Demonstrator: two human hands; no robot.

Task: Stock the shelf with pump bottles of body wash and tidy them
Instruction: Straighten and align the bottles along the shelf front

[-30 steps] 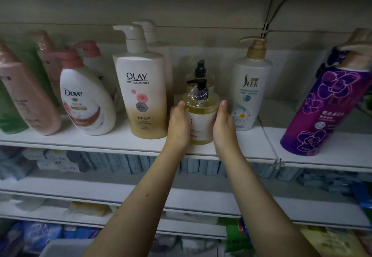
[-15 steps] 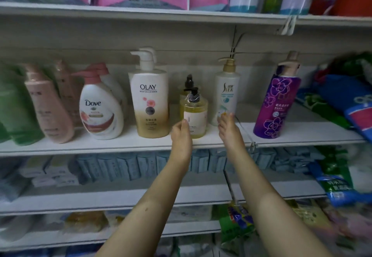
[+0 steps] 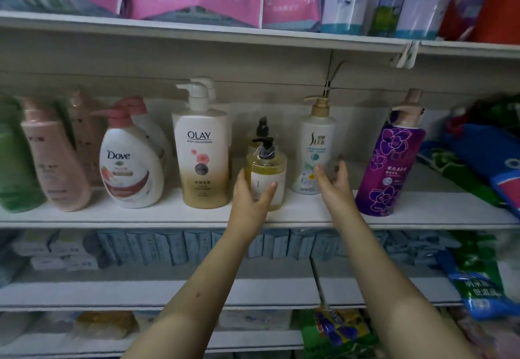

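A small yellow pump bottle (image 3: pixel 267 167) with a black pump stands on the white shelf (image 3: pixel 168 215), with a second one (image 3: pixel 262 128) right behind it. My left hand (image 3: pixel 250 198) holds its lower left side, fingers up along the side and thumb across the label. My right hand (image 3: pixel 334 184) hovers open with spread fingers at the lower right of the white Slek bottle (image 3: pixel 315 145), holding nothing. The Olay bottle (image 3: pixel 201 159) stands just left of the yellow one, and the Dove bottle (image 3: pixel 126 167) further left.
A purple flowered bottle (image 3: pixel 391 161) stands right of my right hand. Pink bottles (image 3: pixel 53 161) and a green one (image 3: pixel 14 167) fill the left end. Blue and green refill bags (image 3: pixel 478 156) lie at the far right. Packs line the shelf above and boxes the shelves below.
Both hands let go of the yellow bottle and drew back to the shelf edge. Now the left hand is on the bottle again and the right has moved right, beside the Slek bottle.
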